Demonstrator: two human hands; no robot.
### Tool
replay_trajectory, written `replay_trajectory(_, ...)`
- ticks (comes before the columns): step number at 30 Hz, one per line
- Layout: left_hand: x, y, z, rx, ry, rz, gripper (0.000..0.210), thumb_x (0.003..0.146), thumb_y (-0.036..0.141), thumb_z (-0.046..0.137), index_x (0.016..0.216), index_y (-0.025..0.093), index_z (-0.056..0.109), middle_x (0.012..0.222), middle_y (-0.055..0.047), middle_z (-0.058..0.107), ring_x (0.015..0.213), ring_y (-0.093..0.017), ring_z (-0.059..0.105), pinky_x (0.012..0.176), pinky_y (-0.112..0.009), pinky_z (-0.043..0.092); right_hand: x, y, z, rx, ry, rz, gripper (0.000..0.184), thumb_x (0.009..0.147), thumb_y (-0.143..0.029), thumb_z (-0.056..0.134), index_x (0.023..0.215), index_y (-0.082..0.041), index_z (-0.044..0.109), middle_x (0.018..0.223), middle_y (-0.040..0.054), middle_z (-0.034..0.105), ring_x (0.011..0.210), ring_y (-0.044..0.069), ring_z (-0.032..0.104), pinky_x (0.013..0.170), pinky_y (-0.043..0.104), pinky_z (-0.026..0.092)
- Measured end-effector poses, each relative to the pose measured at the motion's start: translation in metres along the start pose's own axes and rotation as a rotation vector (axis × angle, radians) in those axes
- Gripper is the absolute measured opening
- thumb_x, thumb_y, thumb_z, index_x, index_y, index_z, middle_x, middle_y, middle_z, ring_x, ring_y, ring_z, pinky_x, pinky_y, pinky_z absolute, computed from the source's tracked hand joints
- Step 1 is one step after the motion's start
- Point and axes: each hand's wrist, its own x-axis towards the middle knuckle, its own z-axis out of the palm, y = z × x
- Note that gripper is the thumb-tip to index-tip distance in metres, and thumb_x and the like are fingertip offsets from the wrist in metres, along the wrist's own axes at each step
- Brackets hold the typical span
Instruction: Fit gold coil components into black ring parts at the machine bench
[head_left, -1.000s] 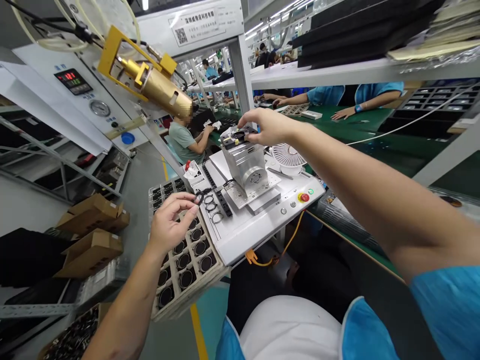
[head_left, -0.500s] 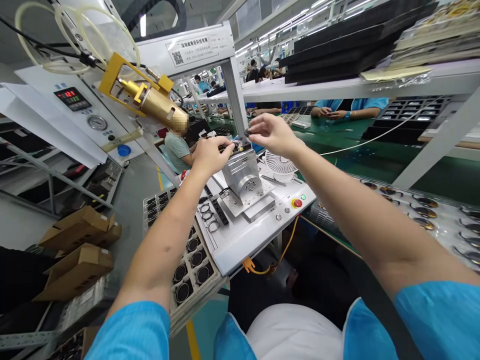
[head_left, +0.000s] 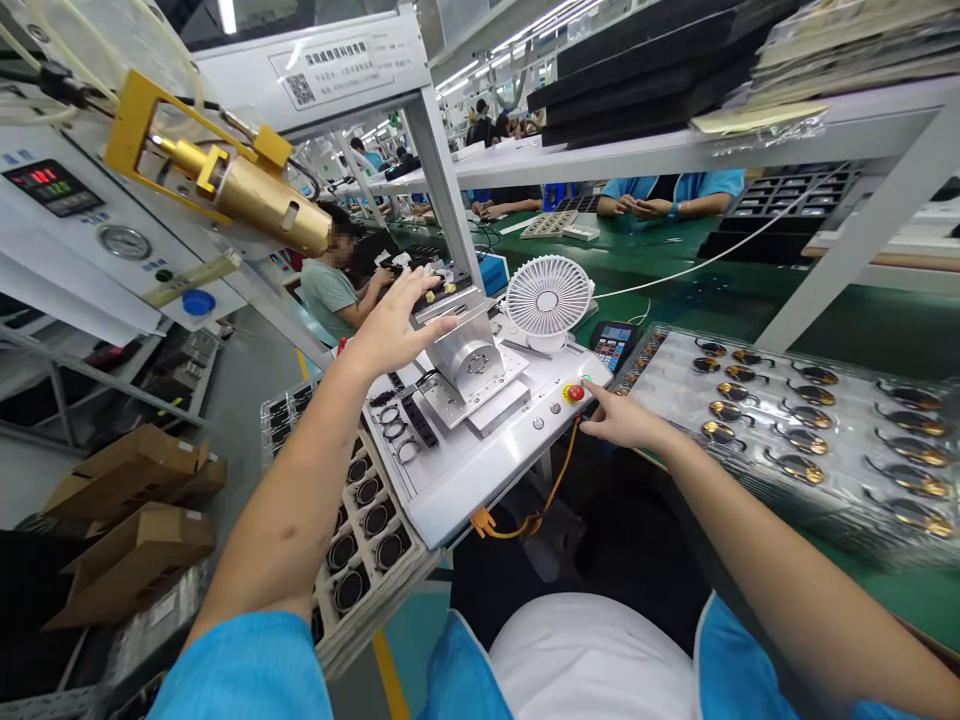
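My left hand has its fingers spread beside the metal fixture on the machine bed. Its thumb reaches over the fixture, and I cannot tell whether it touches. Yellow-tipped parts sit on top of the fixture, partly behind the fingers. My right hand holds nothing. Its index finger stretches to the green-ringed button at the panel's right end, close to the red emergency stop button. A gold dispenser cylinder hangs above left of the fixture.
A white fan stands behind the bed. Several rings lie left of the fixture. A tray of round black parts is at lower left. To the right lies a clear tray of small wired parts. Co-workers sit beyond the bench.
My right hand has come down from the fixture to the button panel. My left hand has opened its fingers and drawn slightly back. The view has shifted, showing more of the right side.
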Motion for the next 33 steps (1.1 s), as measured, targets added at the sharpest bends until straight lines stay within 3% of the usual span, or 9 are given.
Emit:
replay_trajectory(3, -0.043, 0.014, 0.004, -0.027, 0.086, 0.060, 0.076, 0.092, 0.071, 0.053, 0.150, 0.022, 0.048, 0.166, -0.015, 0.037, 0.157, -0.037, 0.027, 0.125, -0.059, 0.023, 0.003, 0.003, 0.015, -0.102, 0.021, -0.026, 0.095, 0.087, -0.029, 0.068, 0.165, -0.009, 0.018, 0.098, 0.0099, 0.075, 0.091, 0.028, 0.070, 0.080, 0.034, 0.050)
replay_trajectory(8, -0.150, 0.038, 0.054, -0.356, 0.125, 0.117, 0.054, 0.091, 0.053, 0.069, 0.138, 0.029, 0.061, 0.155, -0.009, 0.055, 0.144, -0.031, 0.050, 0.121, -0.054, 0.038, 0.005, 0.009, 0.025, -0.040, 0.088, -0.047, 0.102, 0.084, -0.029, 0.071, 0.165, -0.006, 0.014, 0.103, 0.0123, 0.074, 0.094, 0.029, 0.069, 0.080, 0.032, 0.050)
replay_trajectory(13, -0.217, 0.057, 0.144, -0.824, -0.036, -0.283, 0.041, 0.090, 0.035, 0.074, 0.129, 0.024, 0.068, 0.137, -0.013, 0.069, 0.131, -0.030, 0.063, 0.116, -0.048, 0.047, 0.004, 0.015, 0.016, 0.125, 0.100, -0.051, 0.096, 0.083, -0.022, 0.074, 0.163, -0.010, 0.022, 0.094, 0.0060, 0.074, 0.085, 0.023, 0.069, 0.078, 0.029, 0.052)
replay_trajectory(17, -0.231, 0.082, 0.197, -1.152, -0.089, -0.516, 0.040, 0.090, 0.038, 0.074, 0.127, 0.023, 0.068, 0.130, -0.014, 0.072, 0.123, -0.029, 0.069, 0.112, -0.048, 0.051, -0.017, 0.017, 0.028, 0.176, 0.122, -0.092, 0.086, 0.079, -0.021, 0.077, 0.156, -0.013, 0.040, 0.092, 0.0051, 0.074, 0.078, 0.021, 0.068, 0.078, 0.032, 0.053)
replay_trajectory(21, -0.233, 0.102, 0.226, -1.477, -0.035, -0.613, 0.053, 0.086, 0.040, 0.079, 0.134, 0.025, 0.064, 0.133, -0.015, 0.071, 0.120, -0.029, 0.071, 0.109, -0.049, 0.053, -0.071, 0.011, 0.075, 0.579, 0.052, -0.371, 0.081, 0.075, -0.042, 0.088, 0.145, -0.019, 0.053, 0.106, 0.0077, 0.075, 0.087, 0.021, 0.070, 0.079, 0.034, 0.054)
replay_trajectory(23, -0.233, 0.109, 0.236, -1.616, -0.006, -0.644, 0.055, 0.081, 0.040, 0.085, 0.130, 0.025, 0.066, 0.129, -0.014, 0.072, 0.117, -0.029, 0.072, 0.106, -0.047, 0.054, -0.096, 0.008, 0.099, 0.698, 0.104, -0.459, 0.085, 0.068, -0.054, 0.092, 0.139, -0.022, 0.057, 0.107, 0.0075, 0.075, 0.090, 0.021, 0.068, 0.081, 0.035, 0.054)
replay_trajectory(27, -0.227, 0.119, 0.247, -1.798, -0.015, -0.688, 0.052, 0.068, 0.037, 0.094, 0.115, 0.024, 0.074, 0.116, -0.012, 0.077, 0.107, -0.028, 0.074, 0.099, -0.045, 0.057, -0.120, 0.002, 0.125, 0.723, 0.285, -0.461, 0.083, 0.061, -0.062, 0.092, 0.129, -0.023, 0.065, 0.100, 0.0085, 0.074, 0.089, 0.022, 0.066, 0.075, 0.035, 0.056)
replay_trajectory(30, -0.221, 0.123, 0.250, -1.865, -0.054, -0.661, 0.058, 0.062, 0.039, 0.097, 0.114, 0.025, 0.075, 0.112, -0.012, 0.078, 0.103, -0.030, 0.076, 0.096, -0.048, 0.059, -0.123, -0.003, 0.128, 0.728, 0.332, -0.523, 0.078, 0.061, -0.060, 0.093, 0.123, -0.021, 0.068, 0.100, 0.0091, 0.071, 0.092, 0.023, 0.067, 0.072, 0.033, 0.058)
replay_trajectory(33, -0.218, 0.120, 0.251, -1.821, -0.003, -0.656, 0.057, 0.061, 0.037, 0.097, 0.113, 0.024, 0.077, 0.112, -0.013, 0.078, 0.099, -0.030, 0.076, 0.091, -0.047, 0.061, -0.115, -0.004, 0.112, 0.621, 0.315, -0.630, 0.073, 0.065, -0.057, 0.093, 0.123, -0.021, 0.068, 0.103, 0.0093, 0.070, 0.096, 0.023, 0.066, 0.080, 0.035, 0.059)
